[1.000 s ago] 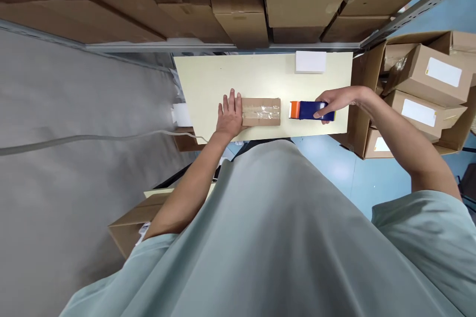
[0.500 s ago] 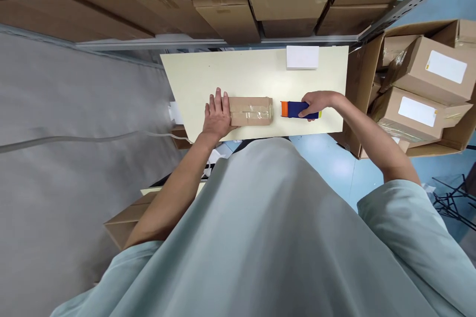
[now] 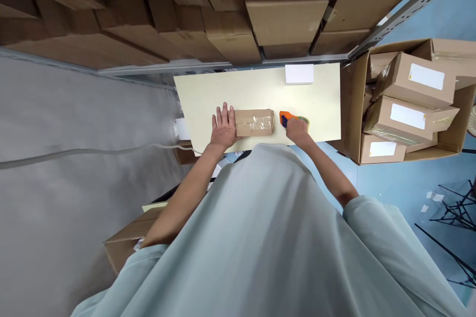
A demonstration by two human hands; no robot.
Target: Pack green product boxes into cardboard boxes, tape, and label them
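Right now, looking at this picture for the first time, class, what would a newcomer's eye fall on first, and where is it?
Probably the bright orange-and-blue tool in the right hand, over the pale tabletop. Next might come the shiny taped carton between the hands, with the left hand spread at its left end. The big open carton at the right, full of white-labelled boxes, also stands out.

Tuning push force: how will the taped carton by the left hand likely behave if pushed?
Flat cardboard faces suggest the carton is fairly stiff. Lying flat on the table, it would probably slide rather than roll. The shiny tape may be slicker than bare cardboard.
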